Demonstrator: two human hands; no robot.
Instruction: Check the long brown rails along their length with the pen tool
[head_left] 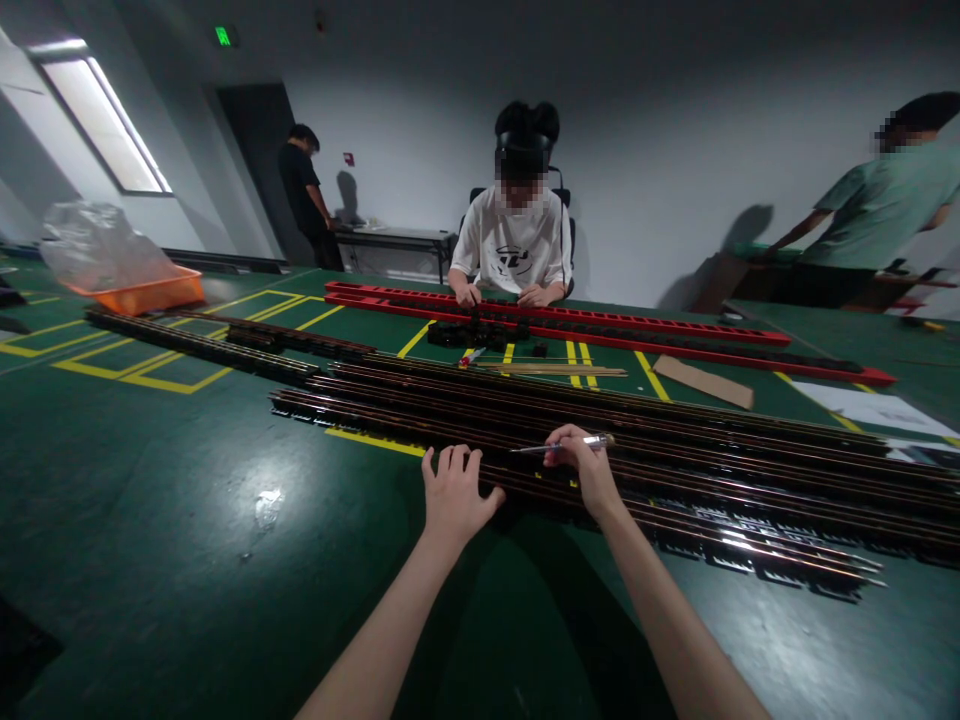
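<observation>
A screwdriver (600,441) with a clear handle and thin metal shaft is held in my right hand (592,478). Its tip points left, over long black strips (675,470) fitted with copper-coloured rods. My left hand (456,498) lies over the near edge of the closest strip, fingers spread and thumb out to the right. Left of the screwdriver tip, it touches the strip from above. The strips run side by side across the green table. Small yellow marks show on the near strip below my right hand.
Across the green table (187,520), a seated person (514,235) handles black parts near red slotted rails (675,348). Thin sticks (555,370), a cardboard piece (703,382) and white paper (874,408) lie beyond the strips. An orange basket (154,291) holds a plastic bag. Two other people stand farther back.
</observation>
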